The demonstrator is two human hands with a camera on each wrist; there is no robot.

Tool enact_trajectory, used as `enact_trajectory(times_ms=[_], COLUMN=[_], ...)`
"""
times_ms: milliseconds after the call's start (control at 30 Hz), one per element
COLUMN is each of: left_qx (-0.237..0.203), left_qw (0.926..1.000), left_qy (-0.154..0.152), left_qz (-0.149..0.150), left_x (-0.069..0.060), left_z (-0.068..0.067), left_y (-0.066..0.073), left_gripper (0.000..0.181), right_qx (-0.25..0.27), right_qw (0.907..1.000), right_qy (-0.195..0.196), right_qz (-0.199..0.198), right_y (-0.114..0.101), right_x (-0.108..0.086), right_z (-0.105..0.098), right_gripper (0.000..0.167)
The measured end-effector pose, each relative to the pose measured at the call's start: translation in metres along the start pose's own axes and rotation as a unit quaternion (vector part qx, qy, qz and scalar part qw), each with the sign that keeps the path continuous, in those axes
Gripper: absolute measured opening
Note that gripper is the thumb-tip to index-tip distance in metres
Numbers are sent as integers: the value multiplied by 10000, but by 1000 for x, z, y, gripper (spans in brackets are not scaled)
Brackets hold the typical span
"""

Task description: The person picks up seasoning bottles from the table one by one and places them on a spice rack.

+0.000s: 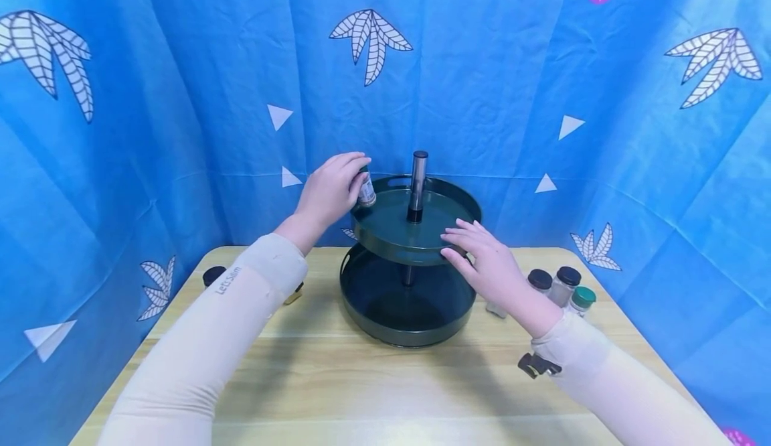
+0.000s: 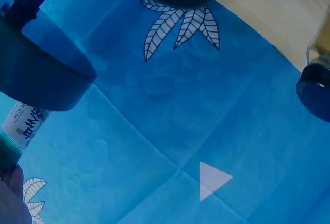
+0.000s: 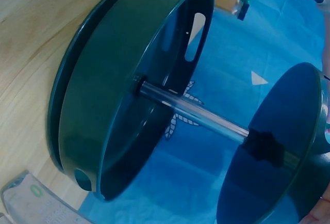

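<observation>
A two-tier dark green round tray stand rises from the table, its upper tray (image 1: pixel 397 211) above the lower tray (image 1: pixel 415 309) on a metal post (image 1: pixel 419 178). My left hand (image 1: pixel 330 190) grips a small spice jar (image 1: pixel 367 193) by its green cap, at the left rim of the upper tray. In the left wrist view the printed label of the jar (image 2: pixel 25 123) shows beside the tray wall; whether its base touches the tray, I cannot tell. The fingers of my right hand (image 1: pixel 490 265), fairly straight, touch the upper tray's right rim.
Right of the stand are several jars, including a black-capped one (image 1: pixel 566 285) and a green-capped one (image 1: pixel 583 299), partly behind my right arm. On the left, a black-capped jar (image 1: pixel 213 275) and a yellowish one (image 1: pixel 294 294) are partly hidden by my left sleeve. Blue curtains surround the table (image 1: pixel 361 392).
</observation>
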State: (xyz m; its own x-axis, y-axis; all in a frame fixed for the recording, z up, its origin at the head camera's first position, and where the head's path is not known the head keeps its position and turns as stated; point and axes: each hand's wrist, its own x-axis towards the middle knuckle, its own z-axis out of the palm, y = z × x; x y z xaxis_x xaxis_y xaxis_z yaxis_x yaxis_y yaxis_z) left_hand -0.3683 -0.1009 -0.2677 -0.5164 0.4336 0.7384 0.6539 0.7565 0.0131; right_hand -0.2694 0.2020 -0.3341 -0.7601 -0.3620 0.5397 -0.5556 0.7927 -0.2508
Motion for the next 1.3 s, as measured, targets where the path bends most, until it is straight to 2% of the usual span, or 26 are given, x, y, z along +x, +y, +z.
enact_trajectory(times_ms=[500, 800, 1000, 1300], left_qx=[-46, 32, 89, -5], left_qw=[9978, 9951, 9936, 9943], left_qy=[-616, -902, -996, -935], left_qz=[-253, -411, -527, -508], left_x=[2, 4, 7, 7], left_z=[11, 12, 13, 12], left_y=[-3, 1, 0, -2], left_gripper=[33, 34, 35, 35], right_qx=[-33, 7, 14, 18], right_qw=[10000, 9999, 9999, 10000], right_qy=[-55, -56, -54, -21], right_qz=[59, 104, 86, 49], right_y=[0, -2, -3, -2], right_x=[0, 0, 0, 0], right_z=[0, 0, 0, 0], right_gripper=[41, 41, 40, 40])
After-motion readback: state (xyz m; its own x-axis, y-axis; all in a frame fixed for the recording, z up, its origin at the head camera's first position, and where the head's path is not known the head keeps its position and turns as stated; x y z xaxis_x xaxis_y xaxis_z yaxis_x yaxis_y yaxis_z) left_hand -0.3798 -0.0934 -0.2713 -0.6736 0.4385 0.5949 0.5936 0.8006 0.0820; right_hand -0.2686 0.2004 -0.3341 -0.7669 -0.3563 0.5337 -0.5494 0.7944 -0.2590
